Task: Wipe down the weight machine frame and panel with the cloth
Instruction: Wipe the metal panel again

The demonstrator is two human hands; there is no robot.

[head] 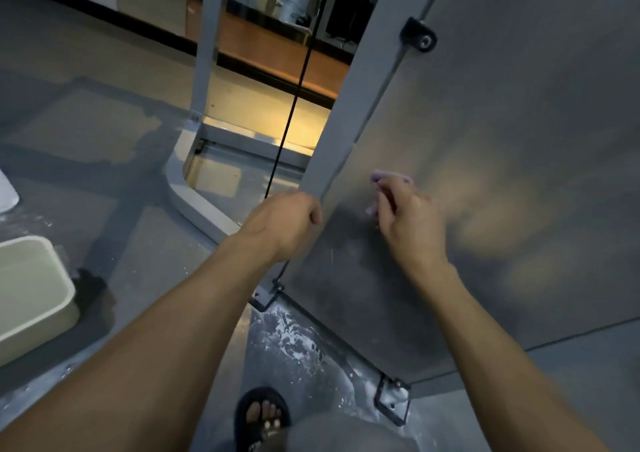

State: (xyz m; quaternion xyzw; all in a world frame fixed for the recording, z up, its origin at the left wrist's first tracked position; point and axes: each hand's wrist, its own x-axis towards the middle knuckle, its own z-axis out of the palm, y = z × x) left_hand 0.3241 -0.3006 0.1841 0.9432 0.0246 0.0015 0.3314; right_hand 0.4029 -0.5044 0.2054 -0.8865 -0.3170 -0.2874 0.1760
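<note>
Against the grey panel (pixel 485 122), one right hand (pixel 408 216) presses a single pale purple cloth (pixel 384 177), fingers curled round it; only scraps of cloth show past the fingers. One left hand (pixel 287 223) grips the edge of the frame post (pixel 346 105), fingers wrapped behind it. One black cable (pixel 294 105) runs down beside the post. Two black brackets at the panel's lower edge, near (pixel 265 296) and far (pixel 391 403). One white bin (pixel 31 299) on the floor, left. One sandalled foot (pixel 263 417) below.
</note>
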